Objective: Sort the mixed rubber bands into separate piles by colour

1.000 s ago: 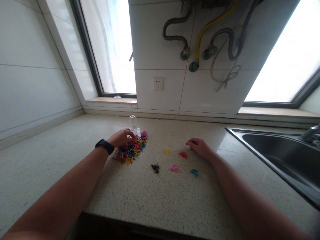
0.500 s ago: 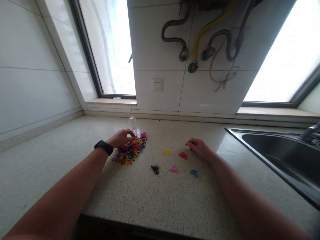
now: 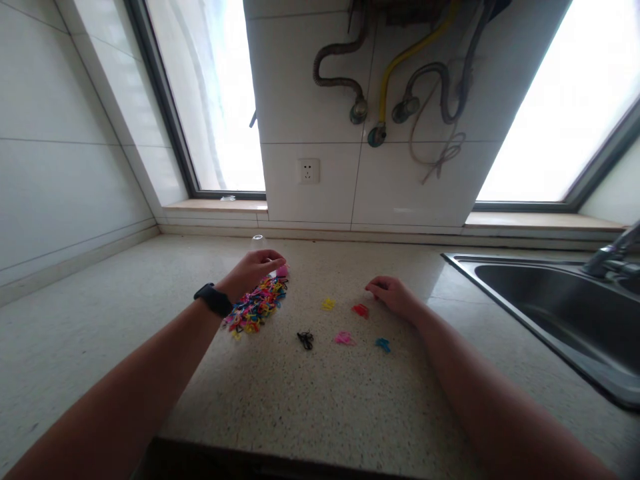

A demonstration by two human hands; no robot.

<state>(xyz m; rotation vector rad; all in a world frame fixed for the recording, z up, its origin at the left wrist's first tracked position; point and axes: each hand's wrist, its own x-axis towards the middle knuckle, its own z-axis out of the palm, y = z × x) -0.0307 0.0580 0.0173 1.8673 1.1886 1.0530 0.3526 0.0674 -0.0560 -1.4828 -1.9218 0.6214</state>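
Pile of small multicoloured pieces (image 3: 256, 308), probably bands, left of centre in the frame, loose on a speckled counter (image 3: 310, 407). Left hand (image 3: 260, 268), above the pile's upper end: thumb and forefinger drawn close together; whether a piece is pinched between them, cannot tell. Just beside its fingertips, a pink round object (image 3: 283, 271); behind, a clear container (image 3: 257, 241), mostly hidden. Right hand (image 3: 393, 294), right of centre: fingers loosely curled, thumb near forefinger, no piece visible in them, hold uncertain. Nearby, five single-colour clusters: yellow (image 3: 328, 305), red (image 3: 361, 311), black (image 3: 305, 341), pink (image 3: 344, 339), blue (image 3: 383, 345). Risks, as judged: two tangled pieces lifted as one; the left wrist or its black watch (image 3: 214, 299) dragging through the pile; the container knocked by the knuckles; the right hand brushing the red cluster out of shape. Brands, labels, writing: none legible; watch face unreadable.
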